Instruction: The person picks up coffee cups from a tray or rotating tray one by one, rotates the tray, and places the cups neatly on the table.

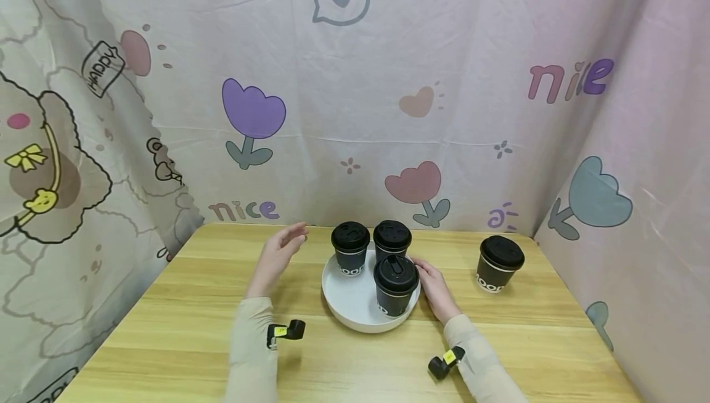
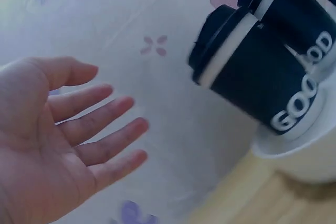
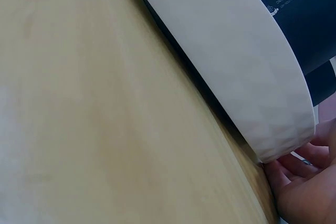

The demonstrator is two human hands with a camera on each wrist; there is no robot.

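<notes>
1. Left hand [image 1: 277, 258]: wide, fingers apart, left of dish.
2. Right hand [image 1: 436, 289]: touching dish's right side; whether gripping, cannot tell.
3. Round white dish [image 1: 355, 307]: on wooden table [image 1: 183, 329], bearing three lidded black paper cups [image 1: 395, 289].

Looking forward and down from the head, far enough back to fit the left hand [image 1: 278, 255], right hand [image 1: 436, 290], surface [image 1: 177, 323], white bowl [image 1: 355, 313], cups [image 1: 350, 257] and cloth wall [image 1: 333, 70]. Up close from the left wrist, tipped sideways, facing past the left hand to the cups, the bowl's edge and the cloth wall. Very near and low from the right wrist, tipped too, facing the bowl's side, with the right hand in the corner. Shared by head and left wrist: left hand, cloth wall, cups. In all three: bowl and surface.
</notes>
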